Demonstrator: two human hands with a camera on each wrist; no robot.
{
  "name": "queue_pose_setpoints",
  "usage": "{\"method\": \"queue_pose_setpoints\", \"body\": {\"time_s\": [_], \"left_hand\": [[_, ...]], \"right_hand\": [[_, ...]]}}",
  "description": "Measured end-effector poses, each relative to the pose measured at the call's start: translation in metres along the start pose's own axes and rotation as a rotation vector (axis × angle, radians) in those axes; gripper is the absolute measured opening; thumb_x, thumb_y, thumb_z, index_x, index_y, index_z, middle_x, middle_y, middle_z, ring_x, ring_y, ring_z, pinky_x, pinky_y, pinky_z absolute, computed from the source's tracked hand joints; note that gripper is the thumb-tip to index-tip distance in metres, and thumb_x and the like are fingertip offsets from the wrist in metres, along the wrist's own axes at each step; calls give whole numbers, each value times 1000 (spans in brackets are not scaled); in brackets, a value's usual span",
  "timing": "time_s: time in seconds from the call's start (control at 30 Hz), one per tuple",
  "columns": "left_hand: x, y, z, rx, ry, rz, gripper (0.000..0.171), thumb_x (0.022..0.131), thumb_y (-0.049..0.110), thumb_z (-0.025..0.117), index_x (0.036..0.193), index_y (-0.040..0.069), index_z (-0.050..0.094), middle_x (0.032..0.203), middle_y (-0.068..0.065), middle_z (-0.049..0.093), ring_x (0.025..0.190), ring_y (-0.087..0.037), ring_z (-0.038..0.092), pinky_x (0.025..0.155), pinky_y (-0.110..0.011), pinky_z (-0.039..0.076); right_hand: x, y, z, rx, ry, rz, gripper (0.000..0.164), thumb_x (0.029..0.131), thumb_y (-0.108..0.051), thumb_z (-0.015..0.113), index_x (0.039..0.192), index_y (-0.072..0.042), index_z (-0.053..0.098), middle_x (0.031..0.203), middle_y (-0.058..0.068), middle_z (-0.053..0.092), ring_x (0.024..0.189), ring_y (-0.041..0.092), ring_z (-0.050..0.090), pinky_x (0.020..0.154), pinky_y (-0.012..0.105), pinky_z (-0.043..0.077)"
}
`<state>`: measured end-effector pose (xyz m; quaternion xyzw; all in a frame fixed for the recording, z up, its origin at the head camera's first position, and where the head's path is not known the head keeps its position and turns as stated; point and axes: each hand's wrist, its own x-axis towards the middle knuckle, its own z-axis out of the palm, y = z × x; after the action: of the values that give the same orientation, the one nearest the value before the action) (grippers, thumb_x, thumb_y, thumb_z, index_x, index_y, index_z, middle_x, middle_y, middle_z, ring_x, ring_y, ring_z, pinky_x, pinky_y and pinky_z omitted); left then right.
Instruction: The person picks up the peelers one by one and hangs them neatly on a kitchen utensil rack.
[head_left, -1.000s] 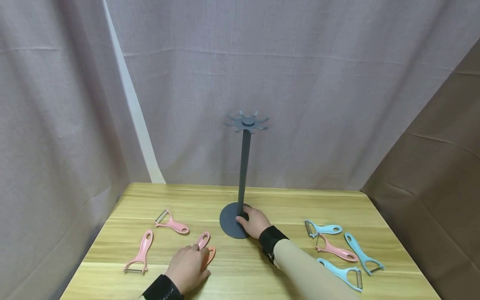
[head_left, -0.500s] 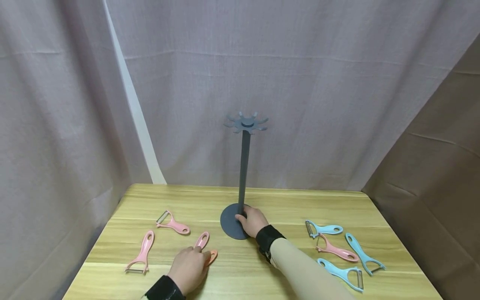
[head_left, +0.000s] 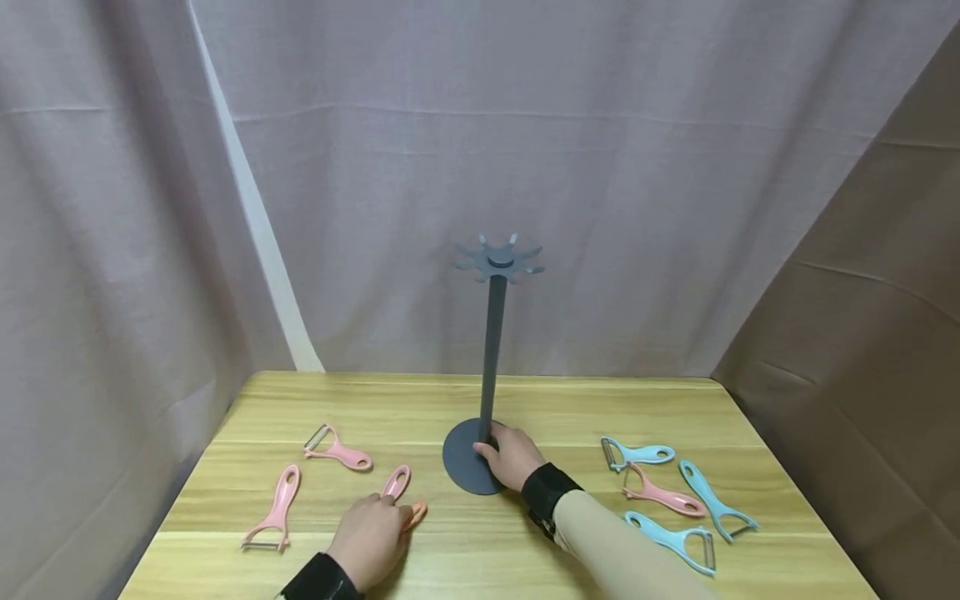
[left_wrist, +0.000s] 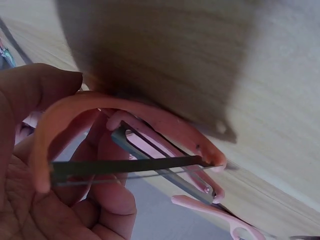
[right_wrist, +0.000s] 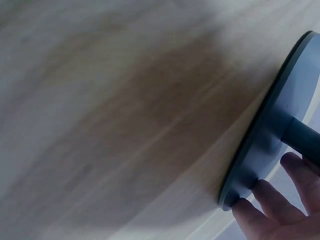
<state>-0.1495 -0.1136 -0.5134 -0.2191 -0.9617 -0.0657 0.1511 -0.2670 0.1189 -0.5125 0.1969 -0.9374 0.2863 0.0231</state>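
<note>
My left hand [head_left: 372, 537] pinches an orange Y-shaped peeler [left_wrist: 175, 122] between thumb and fingers; in the head view only its handle tip shows beyond the fingers. Close by, a pink peeler [head_left: 397, 482] lies partly hidden under that same hand. At the middle of the table stands a dark grey rack [head_left: 492, 358] with a round base, a thin pole and a ring of hooks on top. My right hand [head_left: 516, 458] grips the rack low down, thumb at the foot of the pole, with fingertips on the base in the right wrist view.
Left of the left hand lie two pink peelers, one farther back [head_left: 341, 450] and one nearer [head_left: 279, 510]. On the right, a pink peeler [head_left: 663, 497] lies among blue peelers [head_left: 637, 455]. Curtains hang behind the wooden table [head_left: 570, 400].
The orange peeler has turned in my left fingers, so its handle hole no longer shows in the head view. My right hand stays at the rack's foot. The head view has shifted slightly.
</note>
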Motion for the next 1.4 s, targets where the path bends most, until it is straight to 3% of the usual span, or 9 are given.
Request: {"method": "queue_pose_setpoints", "body": {"time_s": [0.2, 0.53, 0.87, 1.07, 1.17, 1.4], "left_hand": [[0, -2, -4, -1, -26, 0, 19, 72, 21, 68, 57, 18, 57, 54, 3, 48, 51, -16, 46, 48, -32, 36], [0, -6, -16, -72, -56, -33, 27, 71, 20, 69, 52, 19, 50, 50, 10, 42, 49, -12, 43, 45, -31, 35], [3, -10, -35, -224, -79, -19, 13, 69, 13, 68, 63, 19, 58, 57, 13, 47, 51, -5, 43, 46, -26, 37], [13, -13, -46, -363, -126, -22, 19, 77, 11, 65, 64, 18, 54, 55, 13, 41, 48, -3, 37, 44, -22, 33], [20, -18, -52, -417, -106, -49, 23, 81, 13, 62, 63, 21, 51, 53, 14, 38, 46, -1, 35, 42, -20, 32], [35, -30, -63, -781, -162, -114, 14, 89, 14, 54, 77, 19, 56, 64, 1, 58, 54, -9, 52, 47, -24, 43]], "right_hand": [[-7, 4, 0, -10, 16, -49, 27, 88, -31, 57, 107, -13, 58, 89, -1, 64, 84, 16, 61, 73, 34, 47], [-12, 4, 4, -25, 50, -50, 16, 86, -31, 58, 96, -17, 59, 82, -5, 64, 79, 13, 61, 69, 32, 47], [-12, 5, 6, -35, 57, -48, 16, 87, -31, 58, 95, -18, 58, 80, -5, 63, 76, 13, 61, 67, 32, 47], [-12, 7, 5, -53, 55, -49, 17, 86, -31, 59, 95, -17, 57, 76, -7, 61, 71, 9, 59, 63, 29, 46], [-13, 6, 6, -50, 57, -49, 18, 86, -31, 59, 96, -16, 57, 75, -7, 61, 70, 9, 59, 63, 29, 46], [-12, 7, 6, -61, 44, -28, 22, 87, -32, 58, 101, -15, 57, 81, -6, 63, 77, 11, 60, 68, 30, 47]]}}
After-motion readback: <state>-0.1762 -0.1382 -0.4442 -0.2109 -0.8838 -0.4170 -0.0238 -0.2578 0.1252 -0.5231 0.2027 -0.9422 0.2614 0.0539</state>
